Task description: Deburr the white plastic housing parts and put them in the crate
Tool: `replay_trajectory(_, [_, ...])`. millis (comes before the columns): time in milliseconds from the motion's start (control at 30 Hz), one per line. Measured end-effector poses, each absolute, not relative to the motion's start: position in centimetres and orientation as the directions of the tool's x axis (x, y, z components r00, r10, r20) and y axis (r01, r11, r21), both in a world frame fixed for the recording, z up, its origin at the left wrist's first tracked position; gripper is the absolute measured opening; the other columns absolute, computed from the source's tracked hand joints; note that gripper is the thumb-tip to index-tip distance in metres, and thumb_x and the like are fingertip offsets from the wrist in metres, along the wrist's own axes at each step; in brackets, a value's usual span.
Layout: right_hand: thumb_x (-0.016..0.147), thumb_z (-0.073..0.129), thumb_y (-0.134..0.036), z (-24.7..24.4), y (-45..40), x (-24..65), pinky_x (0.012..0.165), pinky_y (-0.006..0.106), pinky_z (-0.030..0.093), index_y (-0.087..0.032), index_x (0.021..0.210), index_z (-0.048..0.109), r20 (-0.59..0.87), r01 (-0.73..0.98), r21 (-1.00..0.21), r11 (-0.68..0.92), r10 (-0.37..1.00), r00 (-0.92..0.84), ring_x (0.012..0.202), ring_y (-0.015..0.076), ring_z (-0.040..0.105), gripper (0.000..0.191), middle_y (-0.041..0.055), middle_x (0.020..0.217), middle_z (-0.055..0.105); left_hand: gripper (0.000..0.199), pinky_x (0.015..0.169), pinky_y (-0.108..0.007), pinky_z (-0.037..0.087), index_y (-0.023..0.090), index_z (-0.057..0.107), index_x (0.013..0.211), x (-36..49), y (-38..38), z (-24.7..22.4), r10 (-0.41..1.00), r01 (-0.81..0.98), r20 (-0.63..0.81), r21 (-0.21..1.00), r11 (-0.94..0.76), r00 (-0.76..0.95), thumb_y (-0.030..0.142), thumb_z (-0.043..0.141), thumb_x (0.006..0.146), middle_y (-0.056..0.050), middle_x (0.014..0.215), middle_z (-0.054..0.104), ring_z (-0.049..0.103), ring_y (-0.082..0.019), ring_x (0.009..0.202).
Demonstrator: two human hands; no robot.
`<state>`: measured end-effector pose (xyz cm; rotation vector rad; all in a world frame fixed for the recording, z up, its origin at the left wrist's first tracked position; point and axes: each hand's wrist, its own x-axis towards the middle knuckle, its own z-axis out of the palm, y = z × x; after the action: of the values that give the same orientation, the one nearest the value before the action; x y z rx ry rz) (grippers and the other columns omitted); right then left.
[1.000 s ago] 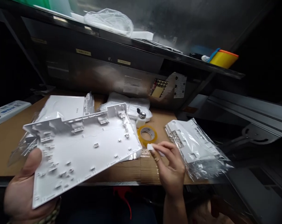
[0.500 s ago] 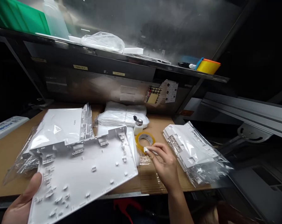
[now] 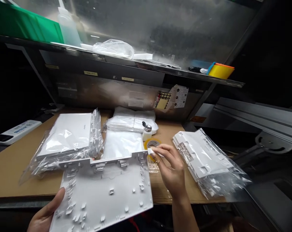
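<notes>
A white plastic panel [image 3: 99, 190] with clips and ribs on its inner face is tilted up in front of me. My left hand [image 3: 47, 211] grips its left edge, thumb on the inner side. Between the fingertips of my right hand [image 3: 170, 164] is a small white wad [image 3: 151, 151], at the panel's upper right corner. Behind that hand a yellow tape roll [image 3: 157, 141] lies partly hidden. Just beyond stands a small white bottle [image 3: 147, 132] with a metal top, its lid flipped open.
Bagged white panels lie at the left [image 3: 65, 132] and right [image 3: 204, 154] of the cardboard-covered table [image 3: 5, 174]. Clear plastic bags [image 3: 124, 141] are stacked at the centre. A metal shelf [image 3: 146, 66] above holds a green bin [image 3: 27, 25], a squeeze bottle [image 3: 69, 29] and a yellow container [image 3: 220, 71].
The panel has moved right and its upper right corner now meets the white wad in my right hand. My left hand has moved right with the panel. The view has shifted slightly.
</notes>
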<state>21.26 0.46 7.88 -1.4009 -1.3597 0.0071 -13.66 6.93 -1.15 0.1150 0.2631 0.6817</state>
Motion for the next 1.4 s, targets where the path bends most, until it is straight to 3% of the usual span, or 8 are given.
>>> replay_trajectory(167, [0.094, 0.068, -0.027, 8.1, 1.0, 21.5, 0.085, 0.036, 0.053, -0.026, 0.105, 0.076, 0.662, 0.802, -0.577, 0.153, 0.662, 0.350, 0.096, 0.0206, 0.066, 0.013, 0.0039, 0.102, 0.068, 0.056, 0.117, -0.050, 0.041, 0.037, 0.042, 0.151, -10.7, 4.7, 1.1, 0.799, -0.702, -0.257, 0.383, 0.600, 0.543, 0.016, 0.043, 0.099, -0.004, 0.135, 0.067, 0.055, -0.034, 0.131])
replay_trajectory(267, [0.093, 0.070, -0.022, 9.6, 1.5, 18.4, 0.086, 0.035, 0.054, -0.026, 0.109, 0.075, 0.722, 0.781, -0.546, 0.304, 0.644, 0.253, 0.098, 0.0202, 0.065, 0.017, 0.0047, 0.105, 0.067, 0.063, 0.115, -0.052, 0.043, 0.039, 0.038, 0.152, -7.4, 3.7, 3.2, 0.833, -0.705, -0.248, 0.446, 0.551, 0.494, 0.008, 0.048, 0.097, -0.008, 0.137, 0.066, 0.061, -0.034, 0.125])
replay_trajectory(467, [0.091, 0.068, -0.010, 11.9, 2.4, 11.3, 0.089, 0.038, 0.052, -0.027, 0.118, 0.071, 0.789, 0.688, -0.474, 0.550, 0.612, 0.055, 0.102, 0.0211, 0.062, 0.032, 0.0058, 0.109, 0.064, 0.082, 0.115, -0.047, 0.045, 0.048, 0.014, 0.157, -3.2, 1.8, 6.7, 0.806, -0.697, -0.213, 0.411, 0.587, 0.553, 0.016, 0.059, 0.096, -0.005, 0.144, 0.062, 0.063, -0.032, 0.124])
replay_trajectory(667, [0.094, 0.065, -0.014, 11.5, 3.3, 12.1, 0.086, 0.039, 0.052, -0.029, 0.114, 0.072, 0.775, 0.738, -0.471, 0.483, 0.626, 0.086, 0.099, 0.0219, 0.062, 0.026, 0.0058, 0.108, 0.063, 0.092, 0.115, -0.045, 0.044, 0.044, 0.006, 0.158, -2.5, 1.9, 6.2, 0.817, -0.714, -0.212, 0.401, 0.574, 0.537, 0.013, 0.064, 0.094, -0.006, 0.142, 0.064, 0.060, -0.031, 0.129])
replay_trajectory(833, [0.095, 0.065, -0.019, 11.2, 3.9, 13.1, 0.087, 0.040, 0.052, -0.029, 0.114, 0.073, 0.763, 0.759, -0.434, 0.486, 0.646, 0.022, 0.099, 0.0222, 0.063, 0.023, 0.0061, 0.109, 0.066, 0.089, 0.112, -0.046, 0.047, 0.040, 0.014, 0.160, -2.6, 2.4, 7.2, 0.821, -0.706, -0.280, 0.420, 0.570, 0.497, 0.010, 0.065, 0.093, -0.009, 0.132, 0.071, 0.066, -0.031, 0.120])
replay_trajectory(1000, [0.095, 0.063, -0.041, 8.2, 5.7, 20.4, 0.088, 0.041, 0.050, -0.022, 0.107, 0.075, 0.687, 0.825, -0.548, 0.136, 0.635, 0.352, 0.096, 0.0248, 0.066, 0.025, 0.0077, 0.105, 0.070, 0.076, 0.111, -0.054, 0.047, 0.022, 0.022, 0.161, -4.8, 4.0, 8.0, 0.776, -0.699, -0.387, 0.351, 0.623, 0.498, 0.018, 0.060, 0.096, -0.018, 0.133, 0.068, 0.067, -0.037, 0.119])
replay_trajectory(1167, [0.084, 0.063, -0.055, 3.1, 6.5, 26.8, 0.070, 0.039, 0.043, -0.021, 0.105, 0.068, 0.261, 0.790, -0.476, -0.387, 0.795, 0.547, 0.087, 0.0313, 0.065, 0.040, 0.0079, 0.091, 0.074, 0.067, 0.113, -0.059, 0.041, 0.009, 0.032, 0.156, -7.5, 5.2, 7.5, 0.709, -0.660, -0.199, 0.262, 0.704, 0.677, 0.044, 0.048, 0.101, -0.024, 0.137, 0.063, 0.062, -0.042, 0.124])
replay_trajectory(1400, [0.088, 0.053, -0.058, 0.7, 6.6, 25.3, 0.071, 0.039, 0.040, -0.024, 0.089, 0.066, 0.219, 0.816, -0.412, -0.405, 0.826, 0.520, 0.097, 0.0337, 0.063, 0.037, 0.0137, 0.100, 0.072, 0.065, 0.117, -0.058, 0.035, 0.011, 0.038, 0.154, -8.1, 5.2, 7.9, 0.744, -0.689, -0.132, 0.299, 0.660, 0.655, 0.050, 0.041, 0.102, -0.021, 0.139, 0.063, 0.056, -0.040, 0.131])
